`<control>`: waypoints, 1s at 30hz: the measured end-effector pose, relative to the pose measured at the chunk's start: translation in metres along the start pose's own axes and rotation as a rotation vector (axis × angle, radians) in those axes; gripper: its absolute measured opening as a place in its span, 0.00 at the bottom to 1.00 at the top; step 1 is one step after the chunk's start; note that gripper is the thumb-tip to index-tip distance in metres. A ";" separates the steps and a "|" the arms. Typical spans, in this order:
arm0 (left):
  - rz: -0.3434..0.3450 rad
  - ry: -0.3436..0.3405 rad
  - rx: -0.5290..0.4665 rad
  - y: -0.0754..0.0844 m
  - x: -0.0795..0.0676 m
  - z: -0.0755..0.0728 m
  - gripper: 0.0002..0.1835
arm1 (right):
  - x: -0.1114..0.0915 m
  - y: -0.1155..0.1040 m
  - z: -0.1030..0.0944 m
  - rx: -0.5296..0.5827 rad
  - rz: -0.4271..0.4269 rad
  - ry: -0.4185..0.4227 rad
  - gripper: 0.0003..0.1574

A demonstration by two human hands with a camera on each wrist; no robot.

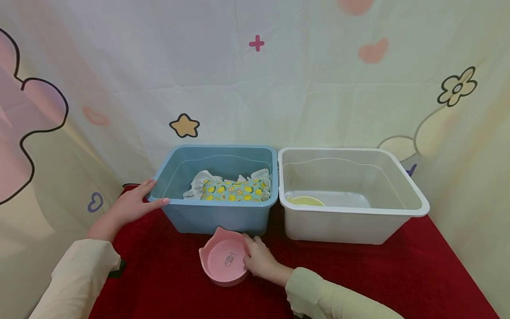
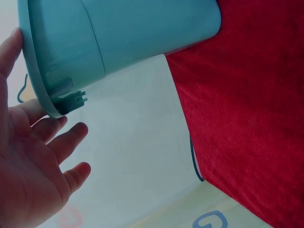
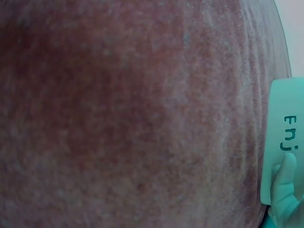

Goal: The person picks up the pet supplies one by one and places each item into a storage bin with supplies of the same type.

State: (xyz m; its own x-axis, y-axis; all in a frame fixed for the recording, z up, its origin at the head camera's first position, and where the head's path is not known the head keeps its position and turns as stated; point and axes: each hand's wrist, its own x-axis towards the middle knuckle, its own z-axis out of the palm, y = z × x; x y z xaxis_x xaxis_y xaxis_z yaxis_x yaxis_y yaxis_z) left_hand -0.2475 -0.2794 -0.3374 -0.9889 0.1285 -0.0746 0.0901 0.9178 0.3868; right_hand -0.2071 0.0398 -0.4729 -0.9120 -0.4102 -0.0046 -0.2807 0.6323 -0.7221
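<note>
A pink cat-eared pet bowl (image 1: pixel 225 259) with a fishbone print inside is in front of the blue bin (image 1: pixel 219 217). My right hand (image 1: pixel 260 259) grips the bowl by its right side. At the edge of the right wrist view, my finger (image 3: pixel 285 183) lies against the bowl's lettered outer wall (image 3: pixel 287 102). My left hand (image 1: pixel 135 204) touches the blue bin's left corner with spread fingers. In the left wrist view, the left hand (image 2: pixel 35 161) has thumb and fingertips at the rim (image 2: pixel 35 71). Inside the bin lies a lemon-print cloth item (image 1: pixel 233 190) with white ruffles.
Right beside the blue bin stands a white bin (image 1: pixel 342 226), holding a yellow item (image 1: pixel 306 201) partly hidden by its front wall. Both bins stand on a red cloth (image 1: pixel 159 274). A printed curtain (image 1: pixel 239 102) hangs close behind them.
</note>
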 end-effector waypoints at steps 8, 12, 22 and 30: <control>-0.001 0.000 0.003 0.000 0.000 0.000 0.50 | 0.001 0.002 0.003 0.030 -0.015 0.044 0.34; 0.001 0.001 -0.002 0.001 0.000 0.000 0.50 | 0.002 0.002 0.003 0.063 0.015 0.049 0.34; 0.001 0.004 0.003 0.002 0.000 0.000 0.50 | 0.000 0.005 -0.002 0.136 0.029 0.046 0.33; 0.007 0.000 -0.001 0.002 -0.001 -0.001 0.49 | -0.001 0.009 -0.004 0.159 0.056 0.042 0.32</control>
State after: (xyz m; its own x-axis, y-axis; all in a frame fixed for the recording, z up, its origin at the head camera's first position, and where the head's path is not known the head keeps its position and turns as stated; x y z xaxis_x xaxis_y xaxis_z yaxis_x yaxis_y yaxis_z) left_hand -0.2467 -0.2782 -0.3360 -0.9883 0.1345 -0.0716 0.0966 0.9163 0.3887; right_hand -0.2103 0.0486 -0.4767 -0.9375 -0.3474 -0.0209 -0.1817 0.5399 -0.8219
